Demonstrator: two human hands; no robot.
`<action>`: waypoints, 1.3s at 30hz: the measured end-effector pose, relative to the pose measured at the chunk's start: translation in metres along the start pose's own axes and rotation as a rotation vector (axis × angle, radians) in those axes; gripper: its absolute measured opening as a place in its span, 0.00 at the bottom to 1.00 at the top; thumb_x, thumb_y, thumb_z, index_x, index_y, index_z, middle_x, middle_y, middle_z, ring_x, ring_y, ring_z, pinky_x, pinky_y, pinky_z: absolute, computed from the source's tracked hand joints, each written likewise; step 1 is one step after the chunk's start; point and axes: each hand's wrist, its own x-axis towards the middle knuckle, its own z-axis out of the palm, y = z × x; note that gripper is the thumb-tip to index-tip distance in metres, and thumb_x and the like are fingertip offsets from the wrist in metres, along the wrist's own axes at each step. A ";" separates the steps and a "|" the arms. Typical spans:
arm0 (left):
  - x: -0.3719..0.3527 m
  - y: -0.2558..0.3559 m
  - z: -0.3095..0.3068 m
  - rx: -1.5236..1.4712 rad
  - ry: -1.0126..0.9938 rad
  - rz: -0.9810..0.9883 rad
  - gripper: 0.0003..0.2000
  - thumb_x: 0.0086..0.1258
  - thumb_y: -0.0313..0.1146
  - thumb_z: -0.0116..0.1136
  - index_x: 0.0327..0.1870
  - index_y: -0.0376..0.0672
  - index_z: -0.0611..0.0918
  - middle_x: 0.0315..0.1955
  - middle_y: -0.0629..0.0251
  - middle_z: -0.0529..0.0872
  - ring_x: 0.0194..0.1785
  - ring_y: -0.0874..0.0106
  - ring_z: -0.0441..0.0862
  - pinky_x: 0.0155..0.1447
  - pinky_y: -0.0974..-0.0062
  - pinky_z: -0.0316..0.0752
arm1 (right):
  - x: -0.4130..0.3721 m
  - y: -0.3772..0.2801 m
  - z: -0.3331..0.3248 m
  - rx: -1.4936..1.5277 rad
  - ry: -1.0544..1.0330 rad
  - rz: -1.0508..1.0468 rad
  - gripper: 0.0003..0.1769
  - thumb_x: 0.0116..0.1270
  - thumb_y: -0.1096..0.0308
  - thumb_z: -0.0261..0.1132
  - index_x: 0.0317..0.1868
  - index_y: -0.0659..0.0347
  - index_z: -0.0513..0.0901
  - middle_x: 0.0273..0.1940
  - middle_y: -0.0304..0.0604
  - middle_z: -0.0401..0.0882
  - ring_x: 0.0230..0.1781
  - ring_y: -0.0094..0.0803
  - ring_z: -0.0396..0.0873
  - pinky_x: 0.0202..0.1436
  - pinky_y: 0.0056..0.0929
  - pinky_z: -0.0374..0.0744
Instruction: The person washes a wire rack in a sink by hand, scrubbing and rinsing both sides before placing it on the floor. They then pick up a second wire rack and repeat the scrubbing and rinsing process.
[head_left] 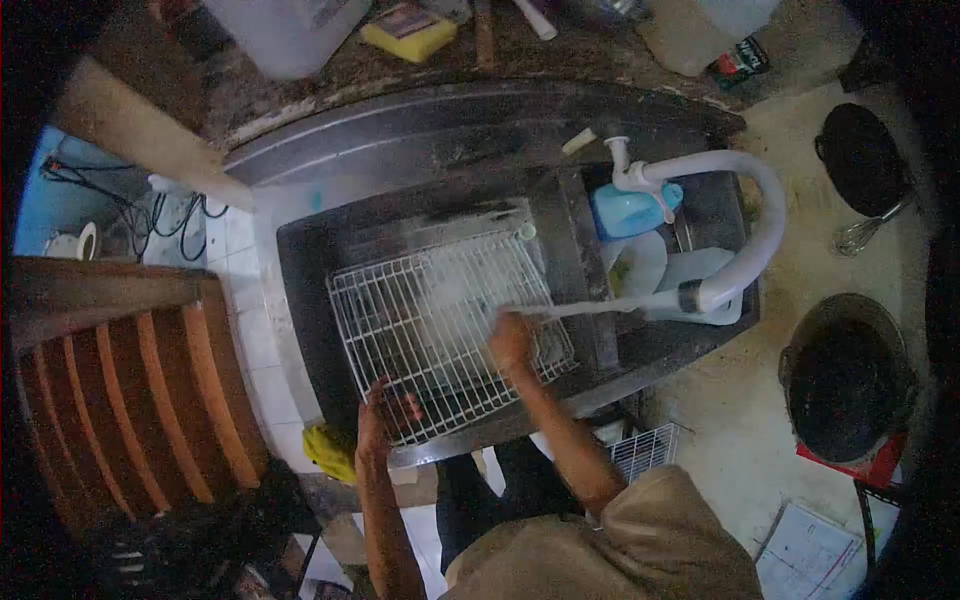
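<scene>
A wire rack [400, 335] lies tilted across the large basin of the dark sink [300, 300]. My left hand [376, 425] grips its near left corner, with fingers showing through and under the bars. Over the right part of the rack, my right hand [513, 343] is closed, and what it holds, if anything, is hidden. A white streak that looks like water [590, 307] runs from the faucet's nozzle [690, 297] to my right hand. The white, curved faucet [765, 190] rises behind the smaller basin.
The smaller basin holds a blue bottle [625, 212] and white dishes [650, 262]. A yellow sponge [410, 36] sits on the back ledge. To the right are a black pot [845, 385], a pan [860, 158] and a whisk [858, 235]. A yellow cloth [328, 452] hangs at the sink's near left corner.
</scene>
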 end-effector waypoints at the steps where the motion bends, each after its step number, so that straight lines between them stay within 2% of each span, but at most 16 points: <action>1: 0.005 -0.001 -0.003 0.029 -0.026 0.019 0.27 0.72 0.53 0.45 0.62 0.41 0.67 0.32 0.58 0.84 0.32 0.65 0.84 0.41 0.66 0.80 | -0.030 -0.056 0.014 0.073 0.102 -0.086 0.09 0.55 0.73 0.58 0.38 0.63 0.76 0.38 0.54 0.77 0.37 0.53 0.75 0.41 0.48 0.73; 3: 0.024 -0.025 -0.030 0.089 -0.071 0.057 0.26 0.73 0.53 0.45 0.62 0.42 0.68 0.33 0.60 0.84 0.33 0.65 0.84 0.42 0.66 0.81 | -0.077 -0.161 -0.026 0.310 -0.120 -0.470 0.15 0.55 0.73 0.59 0.45 0.63 0.77 0.48 0.56 0.74 0.50 0.53 0.73 0.51 0.50 0.73; 4: 0.055 -0.071 -0.050 -0.287 0.064 0.110 0.26 0.73 0.52 0.45 0.60 0.40 0.70 0.34 0.61 0.84 0.33 0.65 0.84 0.41 0.68 0.81 | -0.074 -0.187 -0.001 0.398 -0.017 -0.538 0.19 0.52 0.73 0.61 0.48 0.61 0.77 0.50 0.55 0.74 0.52 0.53 0.72 0.52 0.50 0.73; 8: 0.000 -0.006 -0.012 -0.015 -0.042 0.042 0.26 0.74 0.50 0.42 0.61 0.35 0.68 0.35 0.54 0.83 0.35 0.64 0.84 0.42 0.65 0.81 | 0.034 -0.206 0.054 0.253 0.126 -0.872 0.25 0.48 0.71 0.65 0.51 0.57 0.79 0.49 0.50 0.76 0.51 0.50 0.73 0.51 0.48 0.74; 10: 0.000 -0.010 -0.018 -0.174 -0.118 0.051 0.25 0.75 0.48 0.42 0.61 0.35 0.67 0.33 0.53 0.83 0.33 0.63 0.83 0.41 0.63 0.81 | 0.124 -0.135 0.070 0.676 0.036 -0.493 0.16 0.54 0.71 0.60 0.45 0.57 0.81 0.45 0.51 0.78 0.48 0.49 0.75 0.50 0.48 0.74; 11: 0.001 -0.012 -0.020 -0.254 -0.156 0.056 0.25 0.75 0.47 0.42 0.61 0.34 0.67 0.32 0.53 0.83 0.32 0.63 0.83 0.41 0.63 0.81 | 0.143 -0.085 0.026 0.387 0.332 -0.700 0.15 0.52 0.72 0.62 0.43 0.60 0.81 0.38 0.51 0.80 0.41 0.53 0.77 0.42 0.47 0.76; 12: 0.004 -0.008 -0.019 -0.204 -0.081 -0.006 0.22 0.74 0.46 0.43 0.57 0.34 0.69 0.30 0.53 0.83 0.29 0.62 0.82 0.38 0.62 0.81 | 0.213 0.007 0.094 0.250 0.226 -0.480 0.14 0.51 0.71 0.63 0.40 0.61 0.79 0.39 0.51 0.78 0.41 0.50 0.77 0.45 0.44 0.75; 16: -0.002 0.002 -0.014 -0.244 -0.068 0.005 0.17 0.74 0.44 0.45 0.48 0.37 0.71 0.30 0.52 0.83 0.29 0.60 0.82 0.36 0.61 0.81 | 0.099 0.054 -0.027 -0.032 0.466 -0.161 0.12 0.53 0.72 0.61 0.39 0.63 0.76 0.35 0.57 0.77 0.37 0.55 0.78 0.39 0.49 0.76; 17: 0.000 -0.002 -0.016 -0.277 -0.074 0.003 0.17 0.74 0.45 0.45 0.48 0.36 0.71 0.29 0.52 0.83 0.29 0.60 0.82 0.35 0.61 0.81 | 0.076 0.078 -0.005 0.613 0.375 0.066 0.13 0.52 0.73 0.62 0.40 0.64 0.76 0.35 0.57 0.77 0.38 0.56 0.77 0.40 0.49 0.76; 19: -0.002 -0.002 -0.016 -0.329 -0.089 0.017 0.18 0.74 0.45 0.45 0.50 0.36 0.71 0.29 0.52 0.82 0.28 0.60 0.82 0.34 0.61 0.82 | 0.021 0.059 -0.008 0.583 0.260 0.054 0.14 0.50 0.73 0.64 0.39 0.64 0.76 0.35 0.57 0.77 0.40 0.55 0.77 0.42 0.49 0.75; 20: -0.017 0.015 -0.005 -0.320 -0.040 0.007 0.20 0.74 0.46 0.47 0.51 0.35 0.73 0.28 0.55 0.83 0.28 0.62 0.83 0.34 0.64 0.81 | -0.018 0.005 -0.049 -0.091 0.279 -0.188 0.14 0.50 0.72 0.65 0.39 0.64 0.77 0.35 0.56 0.77 0.41 0.54 0.77 0.43 0.49 0.75; 22: -0.036 0.033 0.008 -0.178 -0.070 0.111 0.19 0.74 0.46 0.48 0.51 0.36 0.74 0.27 0.57 0.83 0.27 0.65 0.83 0.33 0.66 0.80 | -0.055 -0.061 -0.061 -0.097 0.270 -0.119 0.15 0.48 0.71 0.67 0.38 0.63 0.78 0.34 0.54 0.78 0.42 0.52 0.77 0.45 0.49 0.74; 31: -0.175 0.130 0.136 0.552 -0.109 0.658 0.18 0.74 0.44 0.48 0.52 0.37 0.75 0.27 0.56 0.84 0.26 0.65 0.82 0.32 0.67 0.76 | 0.010 -0.048 -0.165 0.723 0.200 -0.356 0.18 0.51 0.67 0.70 0.44 0.56 0.81 0.43 0.47 0.79 0.43 0.44 0.79 0.46 0.39 0.76; 36: -0.226 0.158 0.123 1.050 -0.189 0.861 0.20 0.66 0.35 0.58 0.57 0.38 0.74 0.32 0.45 0.83 0.34 0.52 0.82 0.40 0.58 0.76 | -0.031 -0.075 -0.236 1.689 -0.318 0.156 0.23 0.66 0.46 0.59 0.43 0.59 0.81 0.41 0.43 0.78 0.40 0.37 0.80 0.44 0.35 0.79; 38: -0.223 0.156 0.102 1.315 -0.288 0.991 0.28 0.59 0.31 0.63 0.62 0.40 0.69 0.40 0.45 0.82 0.42 0.51 0.81 0.48 0.56 0.75 | -0.042 -0.049 -0.228 2.138 -0.723 0.022 0.27 0.66 0.43 0.57 0.45 0.62 0.80 0.45 0.47 0.79 0.44 0.41 0.79 0.49 0.38 0.79; 39: -0.224 0.158 0.095 1.463 -0.348 0.989 0.30 0.58 0.29 0.63 0.64 0.40 0.68 0.42 0.46 0.81 0.45 0.52 0.80 0.50 0.57 0.75 | -0.044 -0.044 -0.223 2.224 -0.606 0.157 0.30 0.66 0.42 0.56 0.47 0.64 0.79 0.47 0.51 0.79 0.45 0.45 0.78 0.52 0.41 0.78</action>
